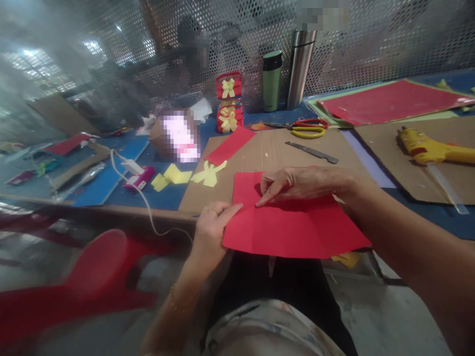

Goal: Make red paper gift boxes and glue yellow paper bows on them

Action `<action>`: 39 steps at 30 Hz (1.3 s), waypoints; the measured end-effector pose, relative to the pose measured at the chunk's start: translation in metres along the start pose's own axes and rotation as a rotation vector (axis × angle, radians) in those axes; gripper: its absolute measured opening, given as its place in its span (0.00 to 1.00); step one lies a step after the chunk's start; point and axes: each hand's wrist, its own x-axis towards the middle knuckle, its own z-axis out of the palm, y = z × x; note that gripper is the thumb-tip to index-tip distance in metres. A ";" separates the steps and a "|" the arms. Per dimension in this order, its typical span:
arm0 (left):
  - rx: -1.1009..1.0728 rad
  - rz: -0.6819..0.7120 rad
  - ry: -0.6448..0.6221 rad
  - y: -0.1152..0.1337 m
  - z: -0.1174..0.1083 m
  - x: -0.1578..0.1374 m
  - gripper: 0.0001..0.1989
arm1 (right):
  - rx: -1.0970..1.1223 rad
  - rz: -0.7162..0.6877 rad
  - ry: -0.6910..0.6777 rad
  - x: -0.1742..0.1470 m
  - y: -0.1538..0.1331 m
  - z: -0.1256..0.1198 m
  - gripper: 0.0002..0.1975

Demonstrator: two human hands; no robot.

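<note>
A large red sheet of paper (285, 230) with several faint upright creases lies over the table's front edge, its near part reaching out above my lap. My left hand (213, 227) grips its left edge, thumb on top and the fingers mostly hidden beneath. Over the sheet, my right hand (291, 184) points its index finger down onto a crease near the left side. The other fingers are curled in, and nothing shows between them. Left of the sheet lie a yellow paper bow shape (210, 173) and a red paper strip (232, 145).
Behind the cardboard (267, 148) stand small red boxes with yellow bows (229, 106), a green tumbler (272, 84) and a steel flask (300, 69). Scissors (308, 127) and a blade (311, 151) lie nearby. At right is a yellow glue gun (426, 148); a red stool (107, 262) stands lower left.
</note>
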 end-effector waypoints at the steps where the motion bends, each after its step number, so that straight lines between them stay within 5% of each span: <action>1: -0.007 -0.010 -0.005 0.000 0.000 -0.003 0.16 | -0.006 -0.007 0.000 0.000 0.000 0.000 0.20; 15: -0.063 -0.012 0.017 0.008 -0.001 -0.005 0.18 | -0.043 0.012 0.022 0.002 -0.003 0.005 0.17; 26: -0.190 0.040 0.005 0.023 0.015 0.021 0.27 | -0.103 0.080 0.003 -0.003 -0.001 -0.017 0.16; 39: -0.042 0.084 -0.141 0.005 0.028 0.047 0.10 | -0.264 0.154 0.115 0.000 0.012 -0.025 0.12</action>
